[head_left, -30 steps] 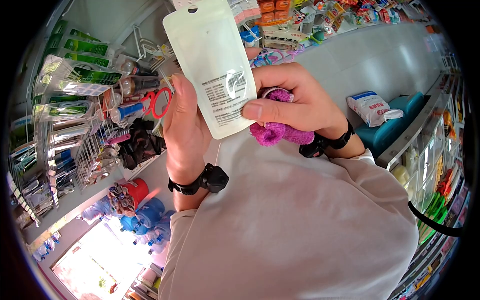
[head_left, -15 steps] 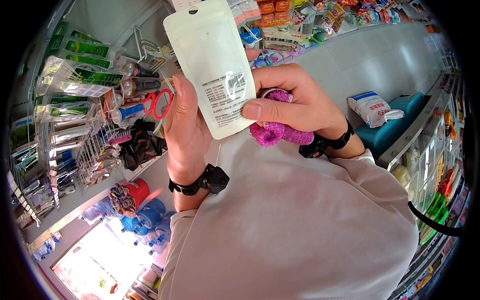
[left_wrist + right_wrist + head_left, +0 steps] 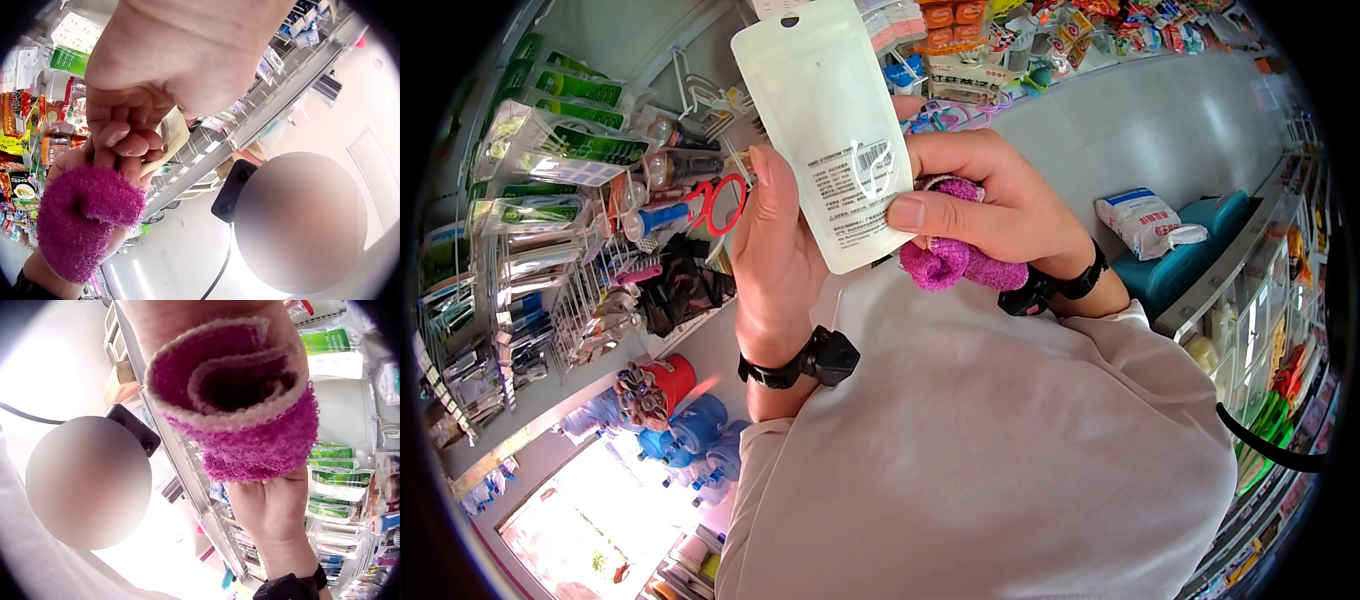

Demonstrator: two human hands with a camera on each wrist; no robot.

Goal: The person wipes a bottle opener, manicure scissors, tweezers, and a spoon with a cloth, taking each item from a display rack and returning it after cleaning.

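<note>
A flat white packet (image 3: 820,120) with a hang hole, printed text and a barcode is held up, its back facing me in the head view. My right hand (image 3: 995,195) pinches its lower right edge, thumb on the front. That same hand grips a rolled purple fuzzy cloth (image 3: 960,265), whose pale-edged coil (image 3: 250,425) fills much of the right wrist view. On the packet's left side is my left hand (image 3: 775,270), thumb up and fingers mostly hidden behind the packet. In the left wrist view its fingers (image 3: 131,144) curl at the packet's edge.
Green-labelled packs (image 3: 580,140) and red-handled scissors (image 3: 725,205) hang on the left rack. Below are a red bucket (image 3: 672,385) and blue water jugs (image 3: 700,425). A white bag (image 3: 1145,215) rests on a teal container (image 3: 1190,250) at the right, beside a glass-fronted case (image 3: 1250,300).
</note>
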